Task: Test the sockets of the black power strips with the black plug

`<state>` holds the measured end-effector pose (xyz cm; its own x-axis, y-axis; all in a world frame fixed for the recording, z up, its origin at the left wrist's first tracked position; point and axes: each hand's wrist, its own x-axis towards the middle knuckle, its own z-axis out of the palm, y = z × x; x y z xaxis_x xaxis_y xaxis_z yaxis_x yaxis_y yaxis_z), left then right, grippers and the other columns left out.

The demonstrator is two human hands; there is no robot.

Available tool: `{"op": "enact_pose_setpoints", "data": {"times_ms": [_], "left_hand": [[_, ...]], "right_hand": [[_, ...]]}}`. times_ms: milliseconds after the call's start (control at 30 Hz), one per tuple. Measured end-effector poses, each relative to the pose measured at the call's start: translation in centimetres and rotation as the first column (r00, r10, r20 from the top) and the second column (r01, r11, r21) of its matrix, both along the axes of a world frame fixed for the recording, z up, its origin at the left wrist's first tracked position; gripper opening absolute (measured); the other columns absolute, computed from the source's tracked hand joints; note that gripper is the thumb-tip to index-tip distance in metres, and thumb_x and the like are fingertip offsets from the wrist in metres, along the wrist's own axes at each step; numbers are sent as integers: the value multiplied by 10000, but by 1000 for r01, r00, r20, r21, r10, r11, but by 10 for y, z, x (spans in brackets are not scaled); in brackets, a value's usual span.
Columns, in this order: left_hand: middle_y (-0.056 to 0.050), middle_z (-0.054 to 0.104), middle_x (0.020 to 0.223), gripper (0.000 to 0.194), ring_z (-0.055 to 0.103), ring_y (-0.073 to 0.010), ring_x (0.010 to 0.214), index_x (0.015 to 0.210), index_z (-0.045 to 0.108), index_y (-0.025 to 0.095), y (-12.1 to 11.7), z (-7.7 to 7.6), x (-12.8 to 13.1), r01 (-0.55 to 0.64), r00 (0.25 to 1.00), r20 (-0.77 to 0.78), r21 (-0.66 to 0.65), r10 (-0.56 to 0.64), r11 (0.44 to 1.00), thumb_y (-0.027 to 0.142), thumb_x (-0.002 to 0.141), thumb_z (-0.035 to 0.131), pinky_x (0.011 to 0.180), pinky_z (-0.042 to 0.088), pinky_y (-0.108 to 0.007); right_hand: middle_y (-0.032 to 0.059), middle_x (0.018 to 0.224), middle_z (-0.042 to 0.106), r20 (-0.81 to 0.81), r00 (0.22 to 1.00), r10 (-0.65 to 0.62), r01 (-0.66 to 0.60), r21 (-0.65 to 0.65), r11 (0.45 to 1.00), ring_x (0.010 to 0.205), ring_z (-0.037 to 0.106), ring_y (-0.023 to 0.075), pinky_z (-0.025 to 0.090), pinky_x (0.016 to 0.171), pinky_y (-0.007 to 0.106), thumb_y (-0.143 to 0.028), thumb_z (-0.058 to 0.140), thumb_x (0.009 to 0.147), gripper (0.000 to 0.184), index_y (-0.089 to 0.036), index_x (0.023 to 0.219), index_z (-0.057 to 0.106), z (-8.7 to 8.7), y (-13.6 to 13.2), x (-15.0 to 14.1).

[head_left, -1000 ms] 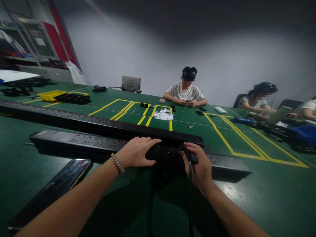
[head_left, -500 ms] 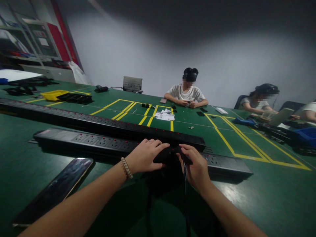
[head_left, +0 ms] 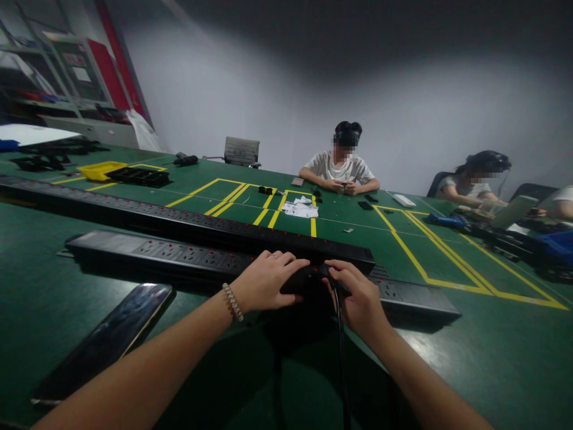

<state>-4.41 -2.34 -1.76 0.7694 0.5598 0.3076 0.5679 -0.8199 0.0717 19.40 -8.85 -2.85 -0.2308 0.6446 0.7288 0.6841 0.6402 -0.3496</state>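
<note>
A long black power strip (head_left: 161, 251) with rows of sockets and small red dots lies across the table in front of me. My left hand (head_left: 273, 280) grips its middle part, thumb on the near side and fingers over the top. Just right of it, my right hand (head_left: 358, 295) pinches a black plug (head_left: 324, 272) against the strip's socket face. From that plug a black cable (head_left: 341, 352) hangs down toward me. My fingers partly cover the plug, so how deep it sits cannot be seen.
A second, longer power strip (head_left: 201, 226) lies just behind. A phone (head_left: 107, 337) rests at the near left. Farther back are a yellow tray (head_left: 101, 171), a black tray (head_left: 141, 177) and white papers (head_left: 301, 208). Co-workers (head_left: 342, 158) sit across the green table (head_left: 505, 340).
The view has shifted very slightly. Both hands stay at the same place on the power strip, and the right hand still pinches the plug.
</note>
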Motion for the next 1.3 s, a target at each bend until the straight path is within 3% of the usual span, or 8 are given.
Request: {"op": "enact_pose_setpoints", "data": {"times_ms": [267,500,800,1300], "left_hand": [[-87,606,1274,706,587,-307,1086,1454,429,267,-1,1,0,-5,1000,-10,-1,5,1000,516,841,675,884,417,-442],[-95,610,1271,691,584,-309,1093,1444,441,260,-3,2,0,-8,1000,-18,10,8,1000,531,850,667,889,416,-441],[-102,600,1280,675,576,-321,1105,1451,435,264,-3,-1,4,-20,999,-31,18,20,1000,544,873,642,909,408,-454],[-99,580,1313,574,557,-321,1129,1436,467,344,-11,-2,12,-48,998,-30,25,49,999,532,910,599,924,389,-473]], "right_hand": [[129,1211,677,59,998,12,-11,-16,1000,1099,677,225,574,897,366,-110,582,941,135,-221,1004,624,5,-2,-1],[143,1157,689,54,997,-48,52,-68,996,1037,697,244,576,876,380,-146,568,946,105,-209,866,594,6,-3,-8],[131,1164,688,113,992,-48,61,-107,992,1027,692,247,581,862,387,-113,548,925,130,-213,890,622,7,-2,-11],[147,1194,673,160,985,-57,64,-44,997,1053,673,253,577,904,429,-107,521,955,152,-204,926,633,-2,-4,-11]]}}
